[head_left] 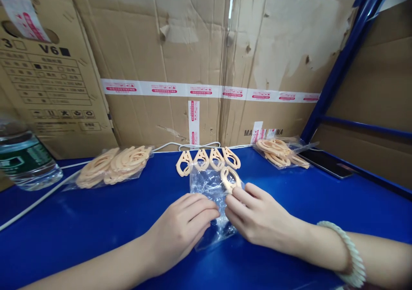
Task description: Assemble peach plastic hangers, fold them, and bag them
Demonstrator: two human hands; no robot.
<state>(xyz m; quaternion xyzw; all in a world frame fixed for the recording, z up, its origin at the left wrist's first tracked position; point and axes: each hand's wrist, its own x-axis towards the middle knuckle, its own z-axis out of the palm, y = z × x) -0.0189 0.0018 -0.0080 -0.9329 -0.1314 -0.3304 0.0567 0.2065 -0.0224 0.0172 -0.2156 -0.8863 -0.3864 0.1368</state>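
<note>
A small clear plastic bag (209, 191) lies on the blue table (96, 221) in front of me. My left hand (183, 225) rests on the bag's left edge, fingers curled and pinching the film. My right hand (257, 215) pinches a peach plastic teardrop clip (230, 178) at the bag's mouth while its lower fingers press on the bag. Just beyond the bag, several identical clips (207, 159) lie in a row on the table.
Two filled bags of clips lie at the back left (112, 165) and back right (281, 152). A water bottle (25, 159) stands far left, a white cable (38, 199) runs along the table, a dark phone (326, 163) lies right. Cardboard boxes (193, 58) wall the back.
</note>
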